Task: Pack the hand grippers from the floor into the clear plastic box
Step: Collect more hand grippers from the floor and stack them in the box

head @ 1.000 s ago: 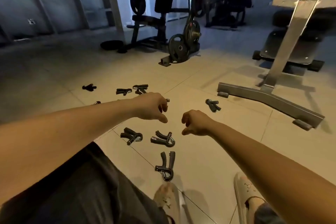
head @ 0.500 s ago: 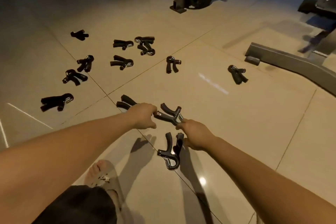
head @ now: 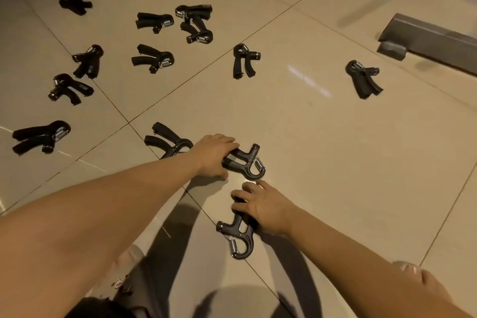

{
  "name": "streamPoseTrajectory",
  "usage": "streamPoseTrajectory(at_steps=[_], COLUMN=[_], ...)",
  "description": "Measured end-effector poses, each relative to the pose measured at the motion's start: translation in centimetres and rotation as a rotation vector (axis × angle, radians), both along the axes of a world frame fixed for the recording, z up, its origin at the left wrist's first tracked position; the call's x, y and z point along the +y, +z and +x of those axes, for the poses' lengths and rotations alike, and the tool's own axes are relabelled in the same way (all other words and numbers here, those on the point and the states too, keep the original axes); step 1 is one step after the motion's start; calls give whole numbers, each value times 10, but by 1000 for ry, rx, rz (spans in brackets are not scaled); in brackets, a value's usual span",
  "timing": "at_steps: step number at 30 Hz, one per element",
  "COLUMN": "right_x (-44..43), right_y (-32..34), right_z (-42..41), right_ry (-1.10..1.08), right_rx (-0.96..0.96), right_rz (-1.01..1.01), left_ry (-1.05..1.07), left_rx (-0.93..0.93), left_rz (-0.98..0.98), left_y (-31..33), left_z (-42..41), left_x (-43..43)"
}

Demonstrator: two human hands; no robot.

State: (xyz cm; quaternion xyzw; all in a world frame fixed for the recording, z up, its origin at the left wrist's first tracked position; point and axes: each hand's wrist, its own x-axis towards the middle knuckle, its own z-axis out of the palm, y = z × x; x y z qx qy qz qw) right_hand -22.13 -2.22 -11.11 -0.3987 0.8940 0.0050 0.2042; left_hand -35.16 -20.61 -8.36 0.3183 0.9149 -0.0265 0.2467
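Observation:
Several black hand grippers lie scattered on the tiled floor. My left hand is closed over the handles of one hand gripper, whose spring end points right. My right hand rests on the handles of a second hand gripper, whose loop and spring point toward me. A third gripper lies just left of my left wrist, partly hidden by the arm. Others lie farther off, such as one in the middle and one at the right. The clear plastic box is out of view.
A grey metal foot of gym equipment lies on the floor at the upper right. My feet in sandals show at the bottom, the left one under my left arm, the right one beside my right forearm.
The view has tilted further down to the floor. Both hands dropped onto the two nearest grippers: the left closed on one's handles, the right shifted down onto the other's handles.

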Motion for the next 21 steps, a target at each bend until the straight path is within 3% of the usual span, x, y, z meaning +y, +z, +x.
streamPoseTrajectory(at_steps=[8, 14, 21], right_x=[33, 32, 33], right_y=[4, -3, 11], right_z=[5, 28, 40], right_ry=[-233, -289, -452], right_rx=[93, 96, 68], right_rz=[38, 72, 44], left_ry=[-55, 93, 327], left_rx=[165, 152, 86], left_rz=[14, -40, 153], left_y=[-30, -32, -12], left_z=[3, 21, 43], left_x=[0, -7, -23])
